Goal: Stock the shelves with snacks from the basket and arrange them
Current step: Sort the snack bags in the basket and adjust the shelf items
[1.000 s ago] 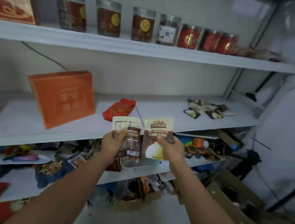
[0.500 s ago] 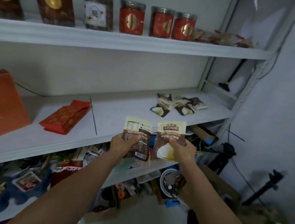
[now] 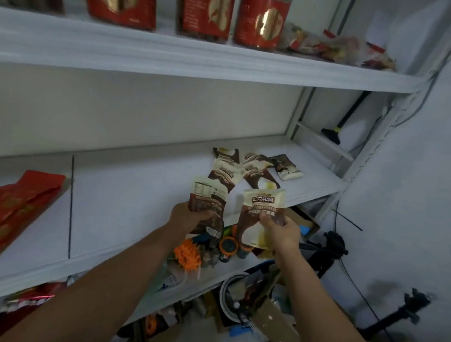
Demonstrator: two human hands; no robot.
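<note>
Snack pouch [image 3: 208, 196] gripped in L hand [image 3: 187, 218]; 2nd pouch [image 3: 263, 209] gripped in R hand [image 3: 281, 234].

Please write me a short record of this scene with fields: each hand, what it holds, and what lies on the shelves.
left hand: grips brown snack packet, back side with printed table facing the camera
right hand: grips second packet, front side showing
middle shelf: pile of packets at right, red bag at left
upper shelf: red jars in a row
task state: both held packets not yet laid on a shelf
</note>
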